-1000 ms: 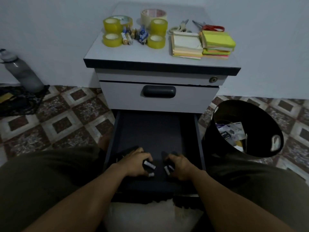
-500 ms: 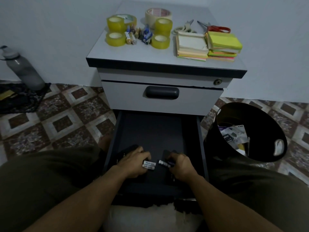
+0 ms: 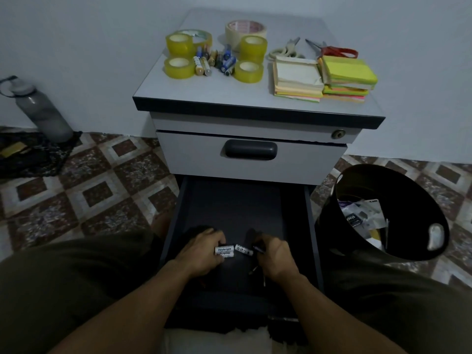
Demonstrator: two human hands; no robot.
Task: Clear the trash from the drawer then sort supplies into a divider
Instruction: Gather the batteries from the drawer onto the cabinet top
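Note:
The dark bottom drawer [image 3: 237, 200] of a grey cabinet stands pulled out, both of my hands inside near its front. My left hand [image 3: 201, 251] grips white "Heybright" markers [image 3: 224, 251] whose labelled ends stick out to the right. My right hand [image 3: 274, 254] holds another white marker [image 3: 244, 249] together with dark pens [image 3: 258, 248]; thin pen tips [image 3: 255, 269] poke out below it. The two bundles almost meet tip to tip. What lies under the hands is hidden.
On the cabinet top [image 3: 229, 90] sit several yellow tape rolls [image 3: 180, 67], batteries [image 3: 214, 61], two scissors [image 3: 329, 48] and sticky-note stacks [image 3: 297, 80]. A black bin [image 3: 398, 185] holding paper trash stands right of the drawer. A grey bottle [image 3: 42, 111] stands at left.
Both hands have lifted slightly and turned the white markers level, bringing the bundles closer together in the drawer's front. The view has tilted a little.

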